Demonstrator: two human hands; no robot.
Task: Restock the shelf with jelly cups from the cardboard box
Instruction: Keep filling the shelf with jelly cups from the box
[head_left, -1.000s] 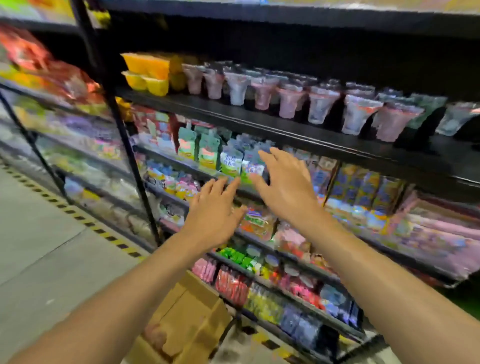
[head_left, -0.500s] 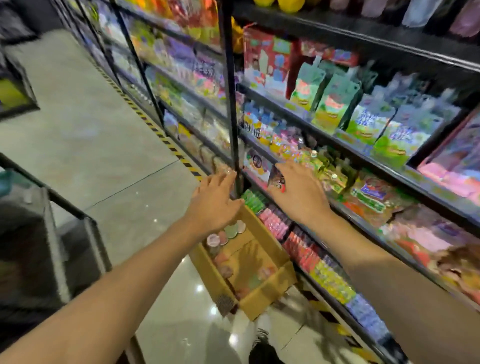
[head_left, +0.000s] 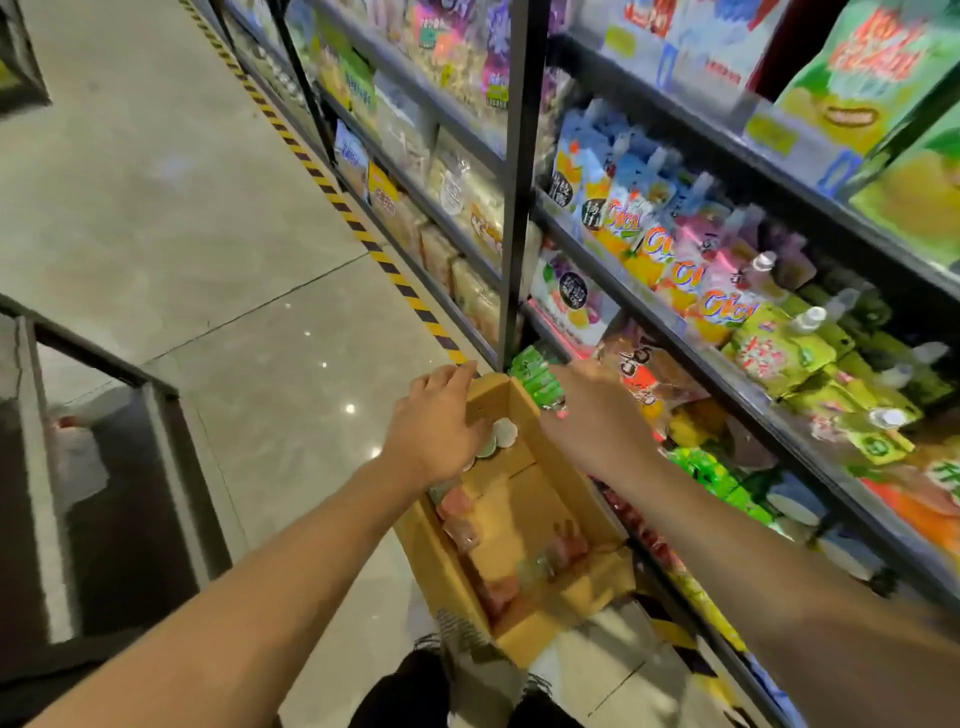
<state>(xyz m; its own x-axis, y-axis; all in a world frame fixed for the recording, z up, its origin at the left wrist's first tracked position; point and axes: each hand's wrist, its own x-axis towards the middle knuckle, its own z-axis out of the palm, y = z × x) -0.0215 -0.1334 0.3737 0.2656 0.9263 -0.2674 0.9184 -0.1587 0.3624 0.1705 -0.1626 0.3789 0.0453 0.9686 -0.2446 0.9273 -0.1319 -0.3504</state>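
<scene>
1. Your left hand (head_left: 436, 431) hovers over the cardboard box (head_left: 524, 499) – grip wide, holding nothing.
2. Your right hand (head_left: 592, 415), grip relaxed and empty, reaches past the box's far side, beside the shelf (head_left: 675, 332).
3. Jelly cups (head_left: 501, 434) lie in the box, just beyond your left grip.

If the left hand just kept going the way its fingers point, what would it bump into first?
Probably the jelly cups at the far end of the cardboard box: the left hand reaches over them, fingers aimed forward and down. Depth is hard to judge.

One head-worn view looks steeply down along both forearms, close above the cardboard box (head_left: 524, 525) on the floor (head_left: 156, 208) beside the shelf (head_left: 675, 322).
</scene>
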